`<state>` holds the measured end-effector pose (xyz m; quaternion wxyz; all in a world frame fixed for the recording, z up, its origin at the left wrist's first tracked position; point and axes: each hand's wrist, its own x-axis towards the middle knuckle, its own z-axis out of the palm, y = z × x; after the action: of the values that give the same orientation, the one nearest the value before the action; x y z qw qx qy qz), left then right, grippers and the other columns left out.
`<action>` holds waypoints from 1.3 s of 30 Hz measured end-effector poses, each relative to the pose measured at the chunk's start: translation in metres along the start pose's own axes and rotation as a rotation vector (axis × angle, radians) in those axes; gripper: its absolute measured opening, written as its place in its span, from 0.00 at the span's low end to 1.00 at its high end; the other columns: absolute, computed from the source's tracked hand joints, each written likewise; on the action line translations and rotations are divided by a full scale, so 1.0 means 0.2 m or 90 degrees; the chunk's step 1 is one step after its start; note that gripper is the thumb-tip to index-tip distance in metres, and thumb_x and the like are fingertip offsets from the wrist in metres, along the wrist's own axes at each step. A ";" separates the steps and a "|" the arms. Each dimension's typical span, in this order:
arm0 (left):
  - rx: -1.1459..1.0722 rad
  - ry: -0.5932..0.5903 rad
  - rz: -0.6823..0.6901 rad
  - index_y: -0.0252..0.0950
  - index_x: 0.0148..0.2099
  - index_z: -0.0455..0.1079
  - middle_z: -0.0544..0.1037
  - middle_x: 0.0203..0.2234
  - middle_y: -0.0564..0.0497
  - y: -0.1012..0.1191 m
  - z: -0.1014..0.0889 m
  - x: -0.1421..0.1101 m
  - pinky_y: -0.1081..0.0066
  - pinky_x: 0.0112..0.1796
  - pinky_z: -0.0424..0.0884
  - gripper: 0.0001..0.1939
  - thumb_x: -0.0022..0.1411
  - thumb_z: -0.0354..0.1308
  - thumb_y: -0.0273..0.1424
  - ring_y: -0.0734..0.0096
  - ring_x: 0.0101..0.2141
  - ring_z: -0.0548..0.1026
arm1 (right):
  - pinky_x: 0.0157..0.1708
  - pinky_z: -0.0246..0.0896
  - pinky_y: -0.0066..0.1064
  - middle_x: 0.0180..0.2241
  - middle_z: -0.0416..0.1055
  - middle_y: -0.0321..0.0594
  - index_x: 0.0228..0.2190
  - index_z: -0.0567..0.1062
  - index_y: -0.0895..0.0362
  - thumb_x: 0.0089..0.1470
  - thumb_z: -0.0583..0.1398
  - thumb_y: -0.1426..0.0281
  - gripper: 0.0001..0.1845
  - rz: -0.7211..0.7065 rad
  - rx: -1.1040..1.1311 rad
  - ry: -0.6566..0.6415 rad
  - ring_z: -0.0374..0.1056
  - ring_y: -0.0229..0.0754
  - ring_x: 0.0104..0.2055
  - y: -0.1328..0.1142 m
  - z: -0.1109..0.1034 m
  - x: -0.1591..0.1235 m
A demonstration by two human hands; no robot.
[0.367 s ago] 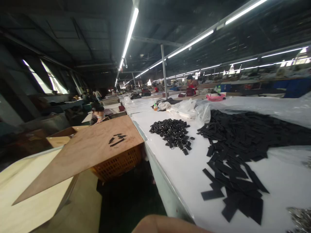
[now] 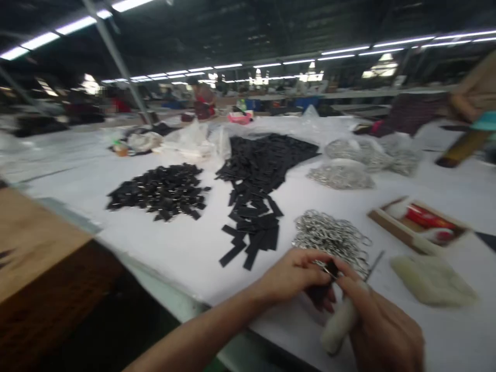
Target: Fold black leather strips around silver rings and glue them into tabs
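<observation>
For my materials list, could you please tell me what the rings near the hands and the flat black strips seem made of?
Rings: metal, perhaps plated or polished steel; they look silvery, with bright glints.
Black strips: probably fabric webbing or imitation leather; they look matte and flat, but blur hides any weave.

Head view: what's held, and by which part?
Left hand: black strip, pinched near a shiny metal piece; exact spot blurred. Right hand: pale-handled tool, by the handle, near its shaft.
</observation>
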<state>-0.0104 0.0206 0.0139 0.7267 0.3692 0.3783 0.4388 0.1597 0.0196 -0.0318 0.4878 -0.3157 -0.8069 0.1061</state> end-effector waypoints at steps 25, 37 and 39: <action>-0.219 0.128 -0.071 0.32 0.31 0.69 0.76 0.18 0.54 0.01 -0.01 0.03 0.68 0.27 0.73 0.08 0.47 0.64 0.26 0.72 0.20 0.74 | 0.28 0.63 0.29 0.31 0.74 0.39 0.25 0.67 0.54 0.55 0.52 0.81 0.12 0.054 0.039 -0.042 0.68 0.39 0.30 -0.13 -0.02 0.16; 0.046 0.109 -0.007 0.30 0.33 0.73 0.80 0.25 0.47 0.02 0.02 0.00 0.68 0.35 0.73 0.09 0.58 0.57 0.31 0.69 0.27 0.77 | 0.26 0.64 0.24 0.28 0.70 0.33 0.32 0.69 0.53 0.52 0.60 0.75 0.06 0.298 0.142 0.084 0.68 0.35 0.28 -0.14 0.02 0.17; 0.053 0.110 0.004 0.30 0.34 0.73 0.79 0.25 0.47 0.02 0.03 -0.01 0.68 0.35 0.72 0.09 0.59 0.57 0.32 0.68 0.27 0.77 | 0.23 0.63 0.22 0.26 0.68 0.31 0.31 0.68 0.54 0.52 0.60 0.74 0.05 0.368 0.186 0.078 0.66 0.34 0.25 -0.14 0.02 0.19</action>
<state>-0.0076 0.0196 0.0207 0.6741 0.3612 0.4564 0.4547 0.1328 0.0208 0.0068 0.5253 -0.4640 -0.6293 0.3358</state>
